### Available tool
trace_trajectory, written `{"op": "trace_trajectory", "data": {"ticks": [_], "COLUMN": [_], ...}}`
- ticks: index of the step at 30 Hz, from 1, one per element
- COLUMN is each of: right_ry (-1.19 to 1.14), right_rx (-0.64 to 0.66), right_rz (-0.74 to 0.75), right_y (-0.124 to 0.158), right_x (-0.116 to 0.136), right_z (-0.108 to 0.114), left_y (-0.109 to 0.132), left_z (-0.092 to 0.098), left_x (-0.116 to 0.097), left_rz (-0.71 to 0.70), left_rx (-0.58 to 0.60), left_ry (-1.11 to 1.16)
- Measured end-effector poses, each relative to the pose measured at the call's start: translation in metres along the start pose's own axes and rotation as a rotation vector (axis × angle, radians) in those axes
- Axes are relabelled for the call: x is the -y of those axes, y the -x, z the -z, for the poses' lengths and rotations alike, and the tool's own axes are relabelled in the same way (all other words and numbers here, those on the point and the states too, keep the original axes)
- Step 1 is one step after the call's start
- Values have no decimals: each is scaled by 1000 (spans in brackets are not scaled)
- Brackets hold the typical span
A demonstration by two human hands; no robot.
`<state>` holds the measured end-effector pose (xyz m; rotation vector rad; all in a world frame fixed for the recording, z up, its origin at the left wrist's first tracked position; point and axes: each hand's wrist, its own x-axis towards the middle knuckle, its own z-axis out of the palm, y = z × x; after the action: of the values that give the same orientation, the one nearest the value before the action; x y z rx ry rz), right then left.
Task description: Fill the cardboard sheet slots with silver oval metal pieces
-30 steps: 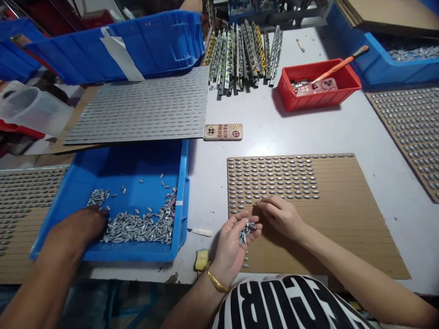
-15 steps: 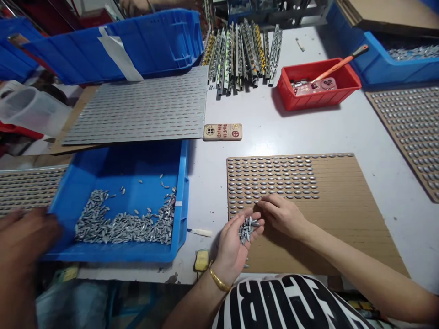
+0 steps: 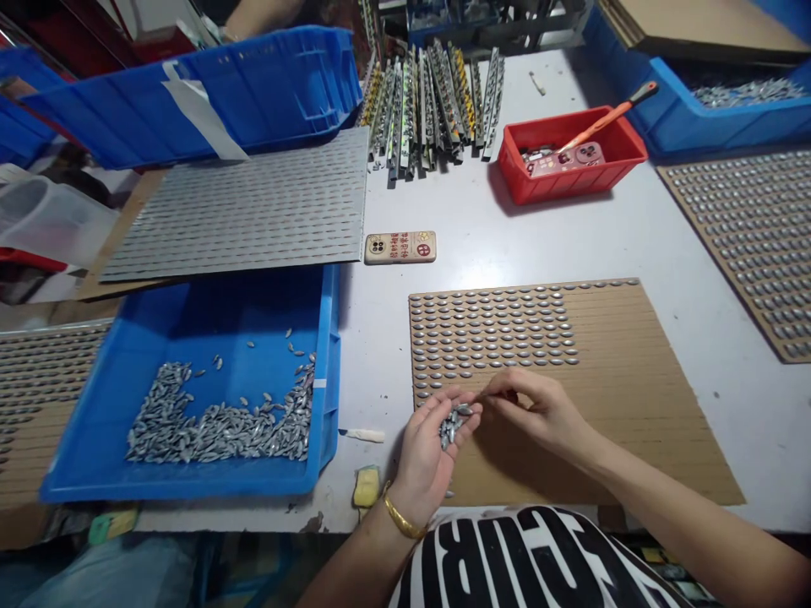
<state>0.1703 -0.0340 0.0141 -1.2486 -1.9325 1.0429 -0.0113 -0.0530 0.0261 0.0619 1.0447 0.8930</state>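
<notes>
Left grip (image 3: 426, 447) cupping metal pieces (image 3: 451, 427) above cardboard (image 3: 634, 414); right grip (image 3: 538, 414) just beside them, hold unclear.

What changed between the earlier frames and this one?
The right hand drew back a little from the row of pieces on the cardboard, toward the person; whether it grips one is unclear. A co-worker's hand left the blue tray and went out of view leftward. Unchanged: the left hand cups grey pieces; the phone and red box stay put.

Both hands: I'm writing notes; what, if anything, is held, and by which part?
Left hand: small grey pieces, lying loose in the palm. Right hand: pinched; cannot tell whether it holds anything.
</notes>
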Motion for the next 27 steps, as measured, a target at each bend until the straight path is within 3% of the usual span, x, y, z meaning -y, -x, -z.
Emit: {"op": "trace_trajectory", "data": {"ticks": [3,7,15,21,25,27], "right_ry": [74,332,637,605,400,289], "right_rx": [-106,-198,-90,-34,-106,-78], "right_rz": [-12,196,346,307,192,166], "right_y": [6,7,4,8,7,6], "right_x": [-20,-49,-55,-56,-35,-21], "right_z": [-1,-14,-15,-10,-6,-3], "left_y": [0,1,-1,-3,-5,-6], "left_z": [1,0,-3,-8,-12,-13], "left_x": [-3,-1,2,-4,-7,-6], "left_rz": [16,53,95,149,161,146], "left_rx": [-13,-6,-4,-19,-19,-18], "left_ry": [-30,-32,81,166,187,177]}}
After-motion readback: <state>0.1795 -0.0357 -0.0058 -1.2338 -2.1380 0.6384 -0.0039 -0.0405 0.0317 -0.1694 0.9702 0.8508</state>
